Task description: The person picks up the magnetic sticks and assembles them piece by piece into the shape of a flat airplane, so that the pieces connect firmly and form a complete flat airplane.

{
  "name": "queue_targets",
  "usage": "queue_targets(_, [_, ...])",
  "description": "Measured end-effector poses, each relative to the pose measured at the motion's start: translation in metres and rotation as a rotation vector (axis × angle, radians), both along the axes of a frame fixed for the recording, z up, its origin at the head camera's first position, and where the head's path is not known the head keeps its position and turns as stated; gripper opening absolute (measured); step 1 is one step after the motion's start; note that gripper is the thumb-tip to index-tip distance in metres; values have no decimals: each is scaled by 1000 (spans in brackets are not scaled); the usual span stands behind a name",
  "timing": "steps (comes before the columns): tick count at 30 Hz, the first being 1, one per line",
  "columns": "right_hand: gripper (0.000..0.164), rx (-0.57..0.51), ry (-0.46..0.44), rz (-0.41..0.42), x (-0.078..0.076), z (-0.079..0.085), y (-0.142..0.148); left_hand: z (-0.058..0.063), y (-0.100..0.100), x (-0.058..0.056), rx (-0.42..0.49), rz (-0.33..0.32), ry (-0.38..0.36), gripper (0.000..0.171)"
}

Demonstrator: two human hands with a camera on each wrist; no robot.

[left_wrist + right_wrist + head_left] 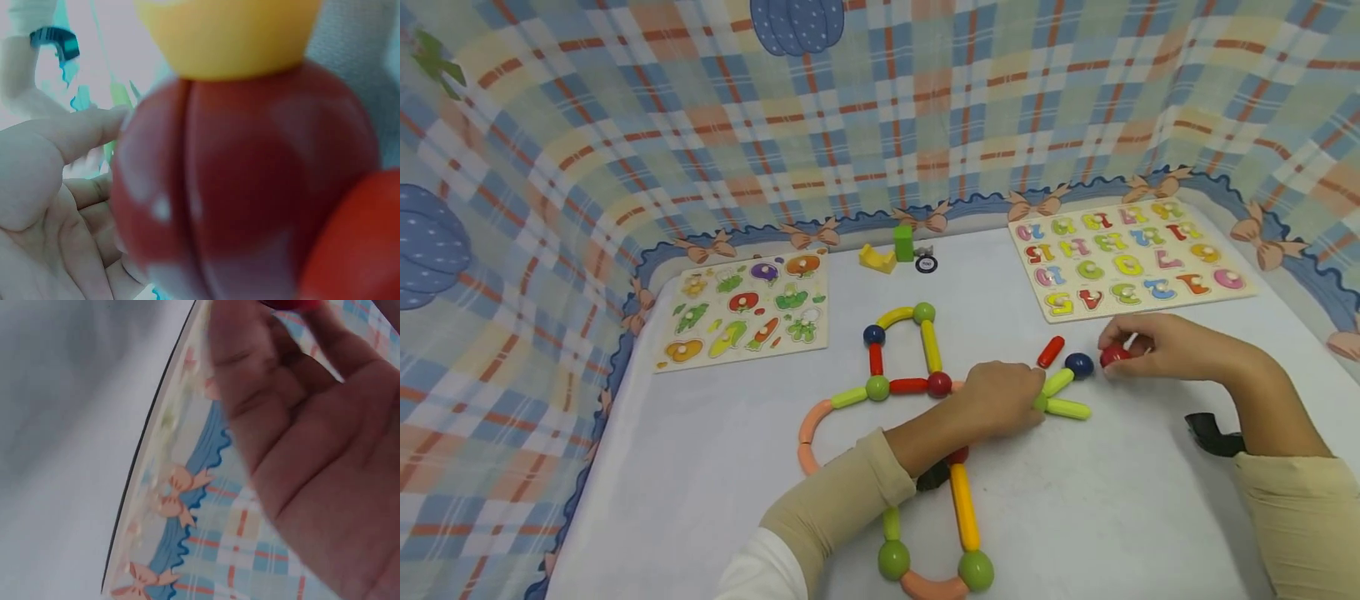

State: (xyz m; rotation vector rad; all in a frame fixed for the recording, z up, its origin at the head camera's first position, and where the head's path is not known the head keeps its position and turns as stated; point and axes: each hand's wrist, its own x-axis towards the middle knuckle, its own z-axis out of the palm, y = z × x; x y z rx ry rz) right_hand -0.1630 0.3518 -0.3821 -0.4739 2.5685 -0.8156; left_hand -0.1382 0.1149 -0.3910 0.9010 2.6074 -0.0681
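Note:
My right hand (1157,350) pinches a red magnetic ball (1115,357) just right of a dark blue ball (1079,365). My left hand (1003,398) holds a green ball (1040,402) between thumb and fingers, the ball mostly covered. Two light green sticks fan out from that ball; the upper stick (1058,382) reaches the blue ball, and the lower stick (1069,409) points right. A loose short red stick (1051,352) lies above. Under the left forearm spreads a figure of joined sticks and balls, partly hidden; its dark red ball (250,175) fills the left wrist view.
A vegetable puzzle board (741,308) lies back left and a number puzzle board (1131,258) back right. Between them stand a green block (903,243), a yellow piece (877,258) and a small round black-and-white piece (927,264). A plaid cloth (880,125) borders the white table.

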Motion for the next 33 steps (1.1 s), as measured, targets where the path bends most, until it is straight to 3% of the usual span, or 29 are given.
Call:
queue_targets(3, [31,85,-120,15,11,-3,1,-1,0,0,10,0,-4,44])
queue_targets(6, [33,97,-194,33,19,-7,-6,-1,0,0,24,11,-7,40])
queue_targets(14, [37,18,-200,95,32,-12,-29,0,1,0,30,2,-3,38])
queue_targets(18, [39,51,-231,53,31,-4,-28,0,2,0,27,14,-19,37])
queue_targets(21, [34,79,-178,33,20,6,-24,0,2,0,20,12,-21,39])
queue_targets(25, [20,76,91,110,-11,11,-26,1,0,-1,28,2,-12,38])
queue_targets(27, [21,87,177,163,-27,6,-34,0,-1,-1,33,-7,-7,39])
queue_targets(30, [23,110,168,253,-46,-7,-49,0,-2,-1,33,-19,4,39])
queue_targets(33, [21,143,144,306,-55,-15,-62,0,-2,-1,25,-23,16,39])
